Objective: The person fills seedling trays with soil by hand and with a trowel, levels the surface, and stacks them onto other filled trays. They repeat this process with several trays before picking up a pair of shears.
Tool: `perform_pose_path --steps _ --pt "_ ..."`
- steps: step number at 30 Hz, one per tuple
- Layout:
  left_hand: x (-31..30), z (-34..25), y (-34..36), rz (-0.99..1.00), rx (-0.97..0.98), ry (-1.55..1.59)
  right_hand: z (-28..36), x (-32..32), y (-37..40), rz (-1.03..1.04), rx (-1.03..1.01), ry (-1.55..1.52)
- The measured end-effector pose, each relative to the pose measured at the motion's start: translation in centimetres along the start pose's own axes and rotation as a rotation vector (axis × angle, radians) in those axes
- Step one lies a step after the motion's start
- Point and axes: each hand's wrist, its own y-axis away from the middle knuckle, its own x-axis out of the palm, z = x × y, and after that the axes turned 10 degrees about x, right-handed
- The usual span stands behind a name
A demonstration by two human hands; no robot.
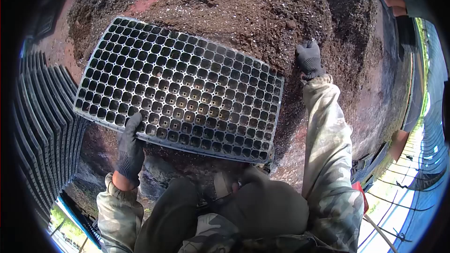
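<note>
A black plastic seedling tray (183, 84) with many square cells lies tilted on the work surface, its cells showing no soil. My left hand (131, 136), in a dark glove, grips the tray's near edge at the left, thumb over the rim. To the right of the tray, my right hand (309, 58), gloved as well, is closed against the potting soil (262, 23). Its fingers are curled, and whatever they may hold is hidden.
Nested black seedling trays (47, 131) stand stacked at the left. Loose dark soil is heaped along the far side and right of the reddish surface (63, 49). Another person's hand (396, 4) shows at the upper right. Blue sheeting (431, 159) hangs at the right.
</note>
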Motion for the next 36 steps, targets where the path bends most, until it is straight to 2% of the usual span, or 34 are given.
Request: perform_pose_path --steps 1,2,3,4,5,7,8,9,11,12,13,15,17,18,19,20,21,22,23,25,26,27,29,31,32,33,34,35,36 --pt "0.4 0.2 0.2 -0.014 -0.003 -0.004 0.4 0.6 -0.6 0.124 -0.036 0.004" --pt "0.9 0.3 0.4 -0.038 0.064 -0.055 1.2 1.5 -0.9 0.169 -0.108 0.029" --pt "0.9 0.5 0.4 -0.059 0.134 -0.107 3.3 2.4 -0.4 0.181 -0.113 0.182" --pt "0.6 0.9 0.1 -0.057 0.111 -0.055 6.3 3.1 0.9 0.269 -0.047 0.280" --pt "0.9 0.1 0.1 -0.058 0.014 0.146 8.6 4.0 1.9 0.355 0.015 0.378" --pt "-0.2 2.1 0.3 0.084 0.397 -0.315 10.0 6.7 1.9 0.350 -0.268 0.662" --pt "0.6 1.3 0.3 0.008 0.233 -0.114 11.1 7.3 3.3 0.311 -0.388 0.749" --pt "1.1 0.7 0.1 -0.039 0.099 0.025 11.7 8.1 4.1 0.426 -0.270 0.687" --pt "0.4 1.6 0.5 0.102 0.181 0.006 12.5 8.8 6.3 0.504 -0.446 0.814" --pt "2.5 -1.3 1.0 -0.079 -0.063 0.193 13.0 9.3 8.0 0.531 -0.531 0.912" --pt "2.2 -1.2 1.5 -0.085 -0.059 0.203 13.1 8.9 10.1 0.472 -0.619 0.974" --pt "1.4 0.1 1.9 0.064 0.057 0.199 14.6 8.3 13.8 0.571 -0.717 1.137" --pt "1.2 2.2 1.4 0.034 -0.005 0.289 14.1 8.0 16.1 0.590 -0.798 1.154" --pt "1.2 3.3 1.3 -0.044 -0.042 0.400 15.2 7.2 17.3 0.597 -0.719 1.314" --pt "1.1 4.2 1.5 -0.127 -0.085 0.514 13.7 6.4 16.5 0.489 -0.621 1.109" --pt "0.5 3.9 2.6 -0.014 -0.030 0.245 12.9 5.1 15.8 0.399 -0.517 0.832" --pt "0.4 4.4 3.0 -0.024 -0.037 0.266 10.5 4.1 13.5 0.254 -0.435 0.545" --pt "0.4 4.8 3.1 -0.036 -0.137 0.320 8.5 2.8 9.9 0.190 -0.350 0.408" --pt "0.3 5.1 3.2 -0.048 -0.235 0.373 9.1 1.4 9.8 0.072 -0.278 0.188" --pt "0.1 6.9 3.4 -0.055 -0.179 0.371 5.8 -1.2 4.8 -0.096 -0.051 -0.019" --pt "-0.3 7.4 3.7 0.001 -0.116 0.370 3.9 -2.1 3.6 0.133 -0.237 -0.401" --pt "-0.8 7.5 3.7 0.056 -0.058 0.364 4.7 -1.9 4.4 -0.243 -0.160 0.091" --pt "-1.3 6.8 3.4 0.059 -0.017 0.265 -3.3 -2.5 -3.9 0.006 0.077 -0.362" --pt "-0.8 4.8 2.4 0.004 -0.310 0.262 0.5 -0.8 -3.7 0.000 -0.024 -0.101" --pt "-0.6 4.5 2.0 0.004 -0.294 0.244 1.0 0.1 -5.3 0.060 -0.134 -0.040" --pt "-0.6 4.5 1.8 0.008 -0.304 0.234 4.1 2.0 -4.2 0.137 -0.127 -0.142" --pt "-0.5 4.7 1.6 -0.029 -0.318 0.258 6.5 3.8 -3.7 0.117 0.047 -0.076" --pt "-0.3 4.9 1.3 -0.066 -0.327 0.285 6.1 5.4 -6.4 0.028 -0.136 0.029" --pt "-0.6 5.5 1.3 -0.069 -0.277 0.311 7.5 6.3 -6.9 0.014 -0.150 0.201"
